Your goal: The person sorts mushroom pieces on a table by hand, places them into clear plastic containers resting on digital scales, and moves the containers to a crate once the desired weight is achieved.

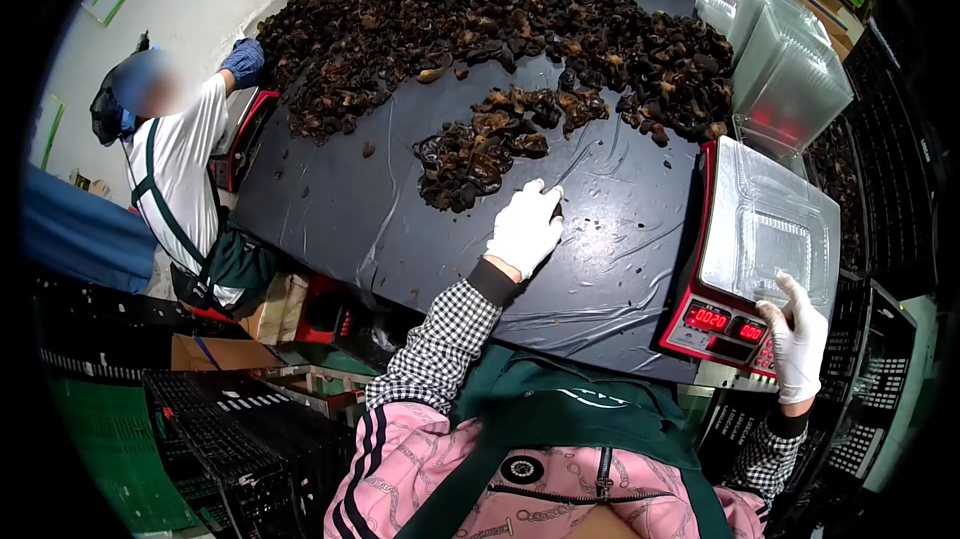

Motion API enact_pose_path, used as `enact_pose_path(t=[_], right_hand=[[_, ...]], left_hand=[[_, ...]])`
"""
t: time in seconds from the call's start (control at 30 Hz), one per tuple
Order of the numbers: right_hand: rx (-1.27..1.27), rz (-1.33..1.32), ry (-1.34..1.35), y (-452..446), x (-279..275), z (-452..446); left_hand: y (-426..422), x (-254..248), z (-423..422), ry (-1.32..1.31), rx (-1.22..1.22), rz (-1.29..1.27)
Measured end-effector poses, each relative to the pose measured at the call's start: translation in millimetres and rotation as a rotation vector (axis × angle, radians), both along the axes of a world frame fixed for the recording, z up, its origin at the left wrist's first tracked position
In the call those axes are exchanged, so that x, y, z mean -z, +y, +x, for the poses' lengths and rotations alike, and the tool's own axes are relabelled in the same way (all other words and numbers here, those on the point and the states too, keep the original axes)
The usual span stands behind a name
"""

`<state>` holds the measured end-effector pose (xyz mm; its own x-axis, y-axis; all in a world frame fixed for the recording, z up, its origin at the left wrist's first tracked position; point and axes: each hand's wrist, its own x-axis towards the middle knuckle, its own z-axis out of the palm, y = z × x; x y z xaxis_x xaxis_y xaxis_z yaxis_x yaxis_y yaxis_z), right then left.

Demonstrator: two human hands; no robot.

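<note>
Bright light, apparently from overhead, leaves whitish glare on the dark surface (610, 259) and the clear containers (795, 69), and the gloved left hand (526, 229) is almost washed out. Black crates (235, 429) at lower left sink into shadow. A wide lens curves the edges (the corners go fully black), and the person (180, 164) at left is smudged by blur around the head.

From my left hand (525, 229) I can pass low across the black plastic sheet (620, 264) until the red digital scale (737, 325) blocks me on the right. Ahead and leftward, a small heap of wood ear mushrooms (465, 159) obstructs, the large heap (480, 19) behind; past the scale, stacked clear plastic containers (790, 69) stand tall.
</note>
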<state>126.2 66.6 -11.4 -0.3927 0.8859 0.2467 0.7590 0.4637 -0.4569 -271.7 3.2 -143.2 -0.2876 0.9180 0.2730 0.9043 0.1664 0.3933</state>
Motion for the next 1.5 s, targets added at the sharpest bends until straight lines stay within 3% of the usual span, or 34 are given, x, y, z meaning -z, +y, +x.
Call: enact_pose_path(t=[0.07, 0.1, 0.23, 0.33, 0.37, 0.5, 0.57, 0.7, 0.77, 0.8, 0.87, 0.93, 1.03, 1.07, 1.1, 1.13, 1.2, 1.27, 1.33, 1.37, 1.47, 1.5], right_hand=[[0.082, -0.055, 0.136, 0.8, -9.1, -5.0], [0.031, 0.141, 0.181, 9.2, -0.9, -4.8], [0.109, 0.122, 0.334, 39.4, 17.8, -2.8], [0.118, -0.214, 0.653, 52.9, 17.2, -1.2], [0.123, -0.193, 0.709, 52.0, 14.0, -10.6], [0.141, -0.060, 0.691, 67.1, 23.0, -9.3], [0.166, -0.129, 0.724, 73.2, 25.7, -1.5], [0.215, -0.123, 0.642, 78.5, 32.3, 0.2], [0.228, -0.277, 0.672, 76.4, 32.0, 7.1], [0.216, -0.209, 0.601, 74.8, 27.3, 5.0], [0.201, -0.080, 0.453, 68.7, 23.7, 3.3], [0.199, -0.059, 0.458, 55.2, 12.9, -8.3], [0.151, 0.180, 0.186, 49.8, 15.8, -3.0], [0.143, 0.295, 0.105, 43.9, 12.6, -7.2], [0.136, 0.411, 0.024, 38.4, 9.6, -14.4], [0.125, 0.344, 0.209, 27.4, 6.5, -28.4], [0.075, 0.150, 0.627, 2.4, 2.0, -57.6], [-0.061, -0.156, 0.773, -24.7, 8.2, -81.5], [-0.207, -0.621, 0.953, -41.4, 24.9, -119.8], [-0.236, -0.811, 1.006, -48.0, 35.5, -138.8], [-0.210, -1.575, 1.307, -52.1, 90.6, -171.0], [-0.149, -1.652, 1.384, -51.2, 96.9, -177.7]], left_hand=[[6.0, 10.6, -6.1, -0.059, 0.011, -0.043], [7.0, 14.3, -2.1, -0.054, 0.012, 0.079], [19.8, -67.5, 60.6, -0.356, 0.286, 0.377], [51.2, -109.2, 125.0, -0.378, 0.563, 0.456], [64.2, -114.0, 146.3, -0.379, 0.618, 0.527], [113.0, -113.6, 213.0, -0.395, 0.748, 0.496], [134.2, -99.6, 235.3, -0.366, 0.760, 0.484], [139.7, -92.1, 242.1, -0.254, 0.739, 0.372], [132.9, -88.0, 236.2, -0.232, 0.759, 0.362], [121.4, -100.6, 224.7, -0.218, 0.809, 0.301], [95.4, -119.0, 199.3, -0.325, 0.799, 0.424], [93.0, -94.7, 155.3, -0.243, 0.727, 0.694], [67.9, -79.3, 62.7, 0.046, 0.160, 0.431], [63.2, -67.2, 29.9, 0.160, -0.073, 0.381], [55.2, -46.6, -6.5, 0.200, -0.157, 0.440], [39.6, -31.5, -30.3, 0.334, -0.280, 0.409], [15.1, 6.4, -64.9, 0.350, -0.414, 0.190], [-0.4, 1.8, -71.3, 0.306, -0.385, 0.139], [-7.7, -5.4, -62.0, 0.251, -0.282, 0.315], [-10.2, -16.3, -48.7, 0.100, -0.194, 0.441], [-18.8, -54.8, 1.8, 0.000, 0.075, 0.253], [-22.3, -50.1, 17.2, -0.068, 0.213, 0.241]])
